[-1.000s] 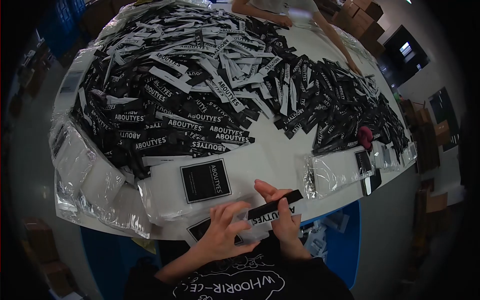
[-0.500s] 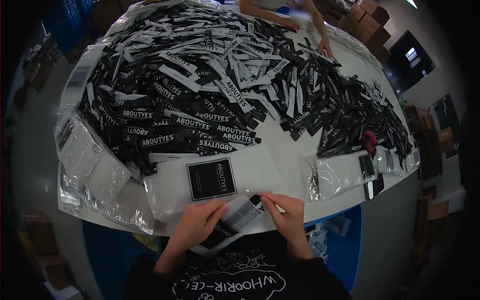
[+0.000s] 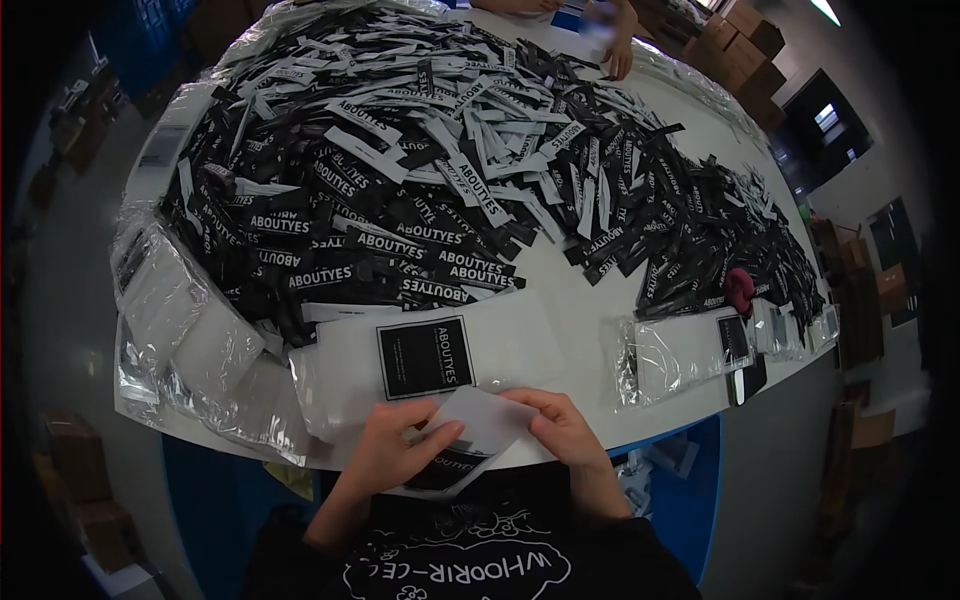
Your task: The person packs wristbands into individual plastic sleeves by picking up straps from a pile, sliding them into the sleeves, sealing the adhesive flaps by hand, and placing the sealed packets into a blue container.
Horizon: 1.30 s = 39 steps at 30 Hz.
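Observation:
A translucent bag with a black label is held in front of my body at the table's near edge. My left hand pinches its left side between thumb and fingers. At its upper right corner, my right hand grips the bag with thumb and forefinger. The black and white strip seen earlier is not clearly visible now; the bag's frosted upper part looks pale. Just beyond my hands lies a stack of frosted bags, the top one bearing a black square ABOUTYES label.
A large heap of black and white strips covers much of the white table. Clear-wrapped packs line the left edge, others the right, near a dark red object. A co-worker's hand is across the table. Below is a blue bin.
The black strip, in my right hand earlier, went into the bag's opening and is no longer clearly seen. The bag's pale top has come up between my hands. The co-worker's hand has moved back.

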{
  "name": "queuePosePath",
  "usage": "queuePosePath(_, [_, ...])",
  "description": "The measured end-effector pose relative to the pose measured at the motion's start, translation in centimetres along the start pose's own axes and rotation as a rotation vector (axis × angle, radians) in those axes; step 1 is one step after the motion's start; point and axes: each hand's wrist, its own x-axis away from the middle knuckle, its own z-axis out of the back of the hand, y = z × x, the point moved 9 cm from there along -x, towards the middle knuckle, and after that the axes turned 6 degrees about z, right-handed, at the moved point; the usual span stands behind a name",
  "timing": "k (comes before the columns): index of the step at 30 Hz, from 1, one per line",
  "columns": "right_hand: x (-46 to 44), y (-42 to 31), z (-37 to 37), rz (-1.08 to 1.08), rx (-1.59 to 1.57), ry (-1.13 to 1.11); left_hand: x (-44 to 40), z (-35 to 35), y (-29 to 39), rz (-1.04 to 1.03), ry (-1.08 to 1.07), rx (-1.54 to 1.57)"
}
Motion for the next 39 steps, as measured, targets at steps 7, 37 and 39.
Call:
queuePosePath(7, [-0.3, 0.3, -2.2, -0.058, 0.315, -0.139, -0.3, -0.5, 0.9, -0.044, 0.033, 0.107])
queuePosePath(37, [13.8, -9.8, 7.8, -0.676, 1.35, -0.038, -1.5, -1.0, 2.0, -0.32, 0.319, -0.288])
queuePosePath(39, [10.0, -9.7, 5.3, -0.453, 1.238, -0.136, -2.3, -1.2, 2.3, -0.32, 0.308, -0.354])
